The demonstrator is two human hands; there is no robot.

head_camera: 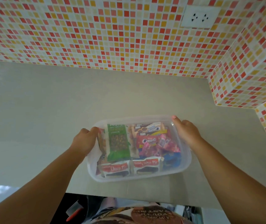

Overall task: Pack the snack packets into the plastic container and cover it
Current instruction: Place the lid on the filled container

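A clear plastic container (186, 162) sits on the grey counter near its front edge, with a translucent lid (145, 120) lying over it. Through the lid I see snack packets: a green packet (118, 142), a red Creamo packet (146, 143), two white-and-red Choco Pie packets (129, 168), pink wrappers and a blue packet. My left hand (84, 141) grips the container's left edge, fingers curled over the lid. My right hand (187, 132) holds the right edge, its thumb pressed on the lid's far right corner.
The grey counter (48, 118) stretches left and back to a wall of red, orange and white mosaic tiles. A tiled pillar (242, 78) juts out at the right. A white wall socket (199, 17) sits high on the wall. The counter's front edge lies just below the container.
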